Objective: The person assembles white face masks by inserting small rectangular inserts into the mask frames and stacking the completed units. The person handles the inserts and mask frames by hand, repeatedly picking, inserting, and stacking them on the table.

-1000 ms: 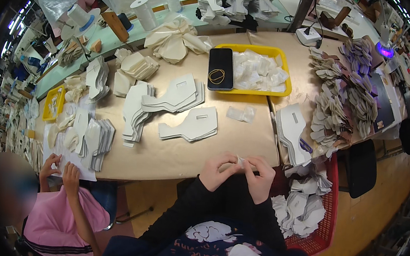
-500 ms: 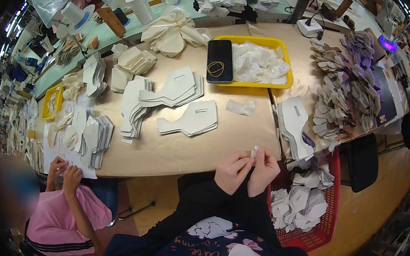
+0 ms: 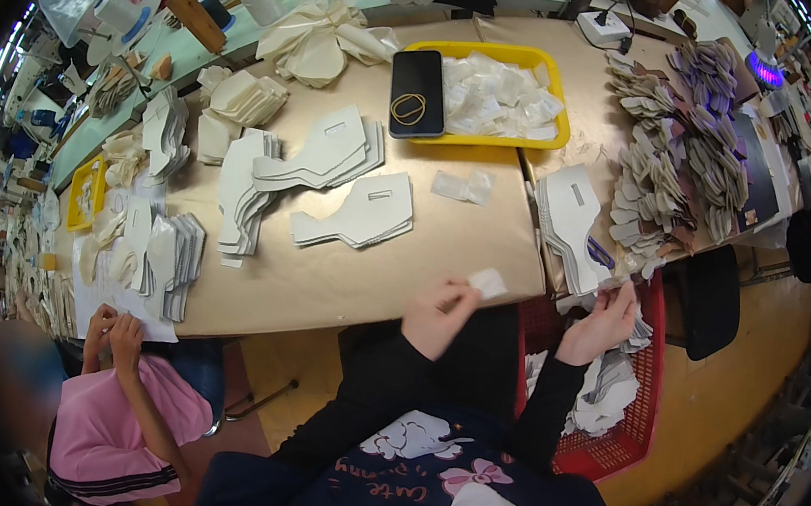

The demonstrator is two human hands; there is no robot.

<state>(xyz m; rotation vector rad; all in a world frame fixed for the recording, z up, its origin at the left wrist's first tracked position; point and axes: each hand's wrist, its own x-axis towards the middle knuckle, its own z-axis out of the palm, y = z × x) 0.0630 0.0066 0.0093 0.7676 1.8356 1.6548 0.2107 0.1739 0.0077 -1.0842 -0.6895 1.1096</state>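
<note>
My left hand is slightly blurred and pinches a small translucent white patch at the table's front edge. To the right, my right hand is raised beside the lower end of a stack of white cut pieces; its fingertips are pressed together, and what they hold is too small to name. A couple of similar loose patches lie on the table ahead. Farther back, a yellow tray holds many more patches. A dark phone with a rubber band on it rests on the tray's left end.
White slotted pieces lie in several stacks left of centre. Grey-beige pieces are heaped at the right. Below the table's right edge is a red basket with white pieces, near a black chair. A co-worker in pink works at the left.
My hands, together before at the small patch, have come apart. The left keeps the patch, and the right has moved right toward the stack's lower end. The whole view has shifted slightly.
</note>
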